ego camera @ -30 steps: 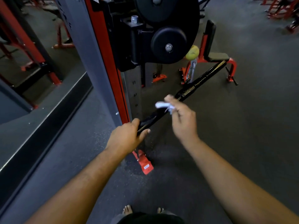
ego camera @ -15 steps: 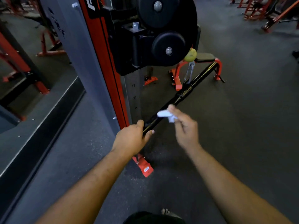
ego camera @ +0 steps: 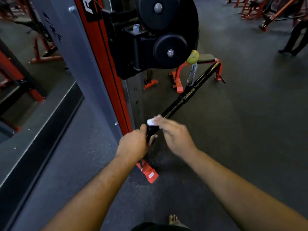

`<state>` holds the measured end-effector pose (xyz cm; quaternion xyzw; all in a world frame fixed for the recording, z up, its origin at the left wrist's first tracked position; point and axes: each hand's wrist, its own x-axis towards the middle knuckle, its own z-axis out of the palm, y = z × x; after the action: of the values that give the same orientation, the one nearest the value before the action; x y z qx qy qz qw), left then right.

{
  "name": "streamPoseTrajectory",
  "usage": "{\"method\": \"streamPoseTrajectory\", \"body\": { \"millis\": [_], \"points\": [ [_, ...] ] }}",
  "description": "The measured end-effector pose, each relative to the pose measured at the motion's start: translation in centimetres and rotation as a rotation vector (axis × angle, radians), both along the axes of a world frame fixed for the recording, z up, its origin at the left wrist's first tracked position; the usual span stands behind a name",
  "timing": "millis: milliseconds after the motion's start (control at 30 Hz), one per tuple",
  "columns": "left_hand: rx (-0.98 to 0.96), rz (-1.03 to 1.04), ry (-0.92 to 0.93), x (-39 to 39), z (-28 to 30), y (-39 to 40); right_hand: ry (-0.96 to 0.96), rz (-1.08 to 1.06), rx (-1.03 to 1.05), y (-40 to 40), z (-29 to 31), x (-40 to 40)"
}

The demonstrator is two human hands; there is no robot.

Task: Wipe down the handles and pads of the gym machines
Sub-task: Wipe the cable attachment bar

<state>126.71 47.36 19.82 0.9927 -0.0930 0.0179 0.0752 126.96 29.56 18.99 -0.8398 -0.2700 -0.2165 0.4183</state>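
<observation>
A long black cable bar (ego camera: 186, 95) hangs by a silver carabiner (ego camera: 191, 75) from the red and grey cable machine (ego camera: 106, 67). My left hand (ego camera: 134, 144) grips the bar's near end. Just above it, my right hand (ego camera: 175, 133) pinches a small white wipe (ego camera: 151, 122) and presses it against the bar; this hand is blurred by motion. The far end of the bar points toward a red bench.
Black pulley wheels (ego camera: 170, 49) and a yellow stopper ball (ego camera: 192, 56) sit above the bar. A red flat bench (ego camera: 198, 67) stands behind. A mirror (ego camera: 30, 80) lines the left wall. A person's legs (ego camera: 296, 39) stand far right, near more red machines (ego camera: 260, 9). The machine's red foot (ego camera: 149, 174) lies below my hands.
My right hand slid the wipe down the bar toward my left hand, which kept its grip. The head camera tilted, shifting the scene.
</observation>
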Motion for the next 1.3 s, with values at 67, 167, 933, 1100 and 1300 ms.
{"method": "streamPoseTrajectory", "body": {
  "millis": [67, 167, 933, 1100, 1300],
  "points": [
    [0.021, 0.008, -0.017, -0.1, 0.2, -0.3, -0.05, -0.18, -0.008, -2.0, 2.6, 3.5],
    [0.042, 0.014, -0.011, -0.2, 0.2, -0.7, 0.163, -0.346, -0.619, -4.2, 6.6, 8.7],
    [-0.027, -0.003, 0.017, -0.8, 0.1, -0.8, 0.776, -0.434, 1.775, -2.8, -2.7, 5.7],
    [-0.008, -0.026, 0.013, -0.6, 0.2, -1.4, 0.773, -0.347, 1.826, 1.1, -0.5, 5.2],
    [0.003, 0.001, 0.009, 0.2, 0.6, -1.7, 0.914, -0.236, 1.703, 3.5, -3.4, -1.4]
  ]
}}
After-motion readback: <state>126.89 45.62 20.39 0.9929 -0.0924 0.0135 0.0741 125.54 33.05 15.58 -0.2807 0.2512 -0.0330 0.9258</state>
